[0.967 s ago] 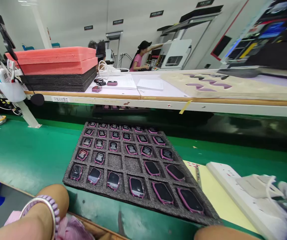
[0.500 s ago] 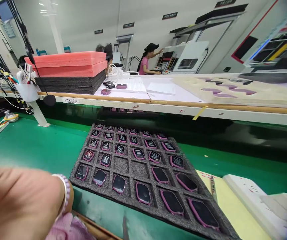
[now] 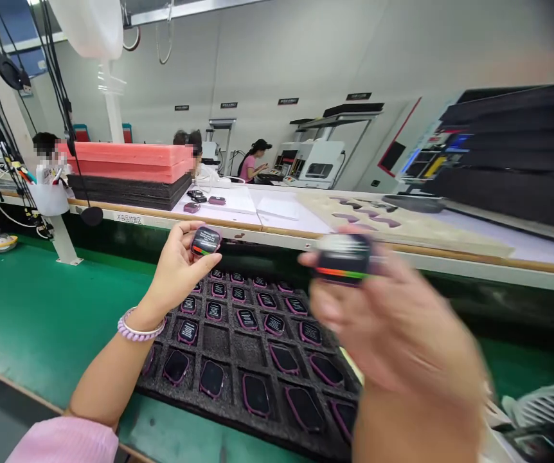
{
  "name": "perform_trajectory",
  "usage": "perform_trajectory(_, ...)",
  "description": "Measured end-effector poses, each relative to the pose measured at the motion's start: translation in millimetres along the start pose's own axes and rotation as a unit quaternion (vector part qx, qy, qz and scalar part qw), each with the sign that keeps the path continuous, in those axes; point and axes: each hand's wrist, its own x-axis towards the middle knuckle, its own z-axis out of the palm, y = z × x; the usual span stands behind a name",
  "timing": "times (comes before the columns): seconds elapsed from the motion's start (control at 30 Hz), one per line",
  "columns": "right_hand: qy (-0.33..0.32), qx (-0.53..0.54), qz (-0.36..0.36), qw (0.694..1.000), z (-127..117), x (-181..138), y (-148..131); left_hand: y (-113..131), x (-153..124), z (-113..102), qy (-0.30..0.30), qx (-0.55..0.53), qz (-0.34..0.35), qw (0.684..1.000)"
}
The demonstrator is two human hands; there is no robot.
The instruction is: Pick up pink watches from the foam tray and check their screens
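My left hand [image 3: 177, 269] is raised over the dark foam tray [image 3: 226, 339] and pinches a small pink-edged watch body [image 3: 205, 241] with a coloured stripe on it. Close to the camera and blurred, my right hand [image 3: 393, 328] holds a second watch body [image 3: 343, 258] of the same kind at its fingertips. The tray lies on the green bench [image 3: 40, 315] below both hands, its pockets filled with several pink-rimmed watch bodies, a few pockets bare. A bead bracelet [image 3: 135, 329] circles my left wrist.
A raised shelf [image 3: 277, 235] crosses behind the tray, bearing a stack of red and black foam sheets [image 3: 130, 173], white sheets and loose watch bodies. Cables and a white cup hang at the left. Other people sit behind the shelf. Something white lies at the lower right.
Both hands have come up from the bench's near edge into view, each now holding a watch body. The camera has tilted upward.
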Motion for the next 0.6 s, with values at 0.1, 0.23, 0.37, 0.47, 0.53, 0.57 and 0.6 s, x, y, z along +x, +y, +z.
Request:
perform_trajectory(0.1, -0.017, 0.098, 0.048, 0.994, 12.2, 18.9, 15.5, -10.4, 2.2, 2.4, -0.021, 0.009, -0.029, 0.999)
perform_trajectory(0.23, -0.036, 0.144, 0.102, 0.984, 18.6, 33.5, 33.1, -16.5, 2.6, 8.5, -0.043, -0.028, -0.090, 0.995)
perform_trajectory(0.37, -0.027, 0.128, 0.090, 0.987, 17.1, 33.0, 37.3, -16.1, -0.2, 16.3, -0.059, -0.056, -0.133, 0.988)
perform_trajectory(0.47, -0.020, 0.118, 0.081, 0.990, 16.7, 32.6, 38.4, -15.6, -1.3, 19.7, -0.058, -0.051, -0.119, 0.990)
perform_trajectory(0.53, -0.017, 0.111, 0.079, 0.991, 17.1, 33.1, 39.5, -15.9, -1.4, 20.7, -0.057, -0.048, -0.111, 0.991)
perform_trajectory(0.57, -0.016, 0.108, 0.077, 0.991, 17.5, 33.4, 39.9, -16.1, -1.5, 21.0, -0.056, -0.047, -0.108, 0.991)
perform_trajectory(0.6, -0.015, 0.107, 0.076, 0.991, 17.9, 33.6, 40.3, -16.3, -1.7, 21.3, -0.055, -0.047, -0.107, 0.992)
